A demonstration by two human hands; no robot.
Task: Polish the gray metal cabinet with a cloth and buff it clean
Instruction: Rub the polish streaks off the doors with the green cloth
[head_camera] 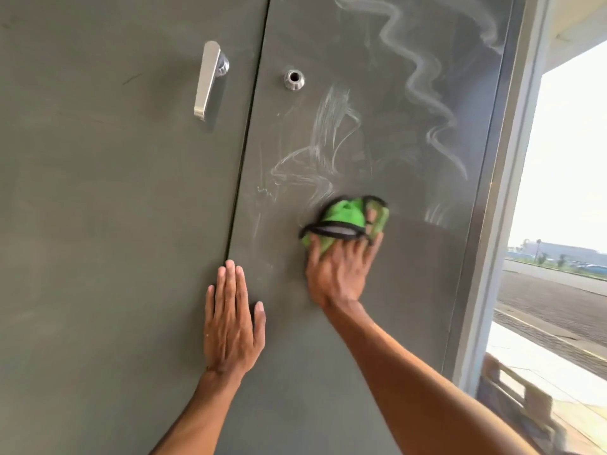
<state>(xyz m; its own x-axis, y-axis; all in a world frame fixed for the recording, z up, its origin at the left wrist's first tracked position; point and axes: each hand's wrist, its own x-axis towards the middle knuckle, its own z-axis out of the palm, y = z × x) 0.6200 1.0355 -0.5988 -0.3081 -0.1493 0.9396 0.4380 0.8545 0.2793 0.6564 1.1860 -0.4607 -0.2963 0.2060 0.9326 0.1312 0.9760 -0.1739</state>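
Observation:
The gray metal cabinet (115, 224) fills most of the view, with two doors split by a dark vertical seam. White wavy polish streaks (423, 80) run down the right door, and smeared streaks lie above the cloth. My right hand (341, 267) presses a crumpled green cloth with black edging (345, 218) flat against the right door, fingers spread over it. My left hand (231, 323) rests flat on the cabinet beside the seam, fingers straight and together, holding nothing.
A chrome lever handle (208, 80) hangs on the left door and a round metal lock (294, 79) sits on the right door. A pale frame post (502, 192) borders the cabinet on the right; beyond it lie bright pavement and a road.

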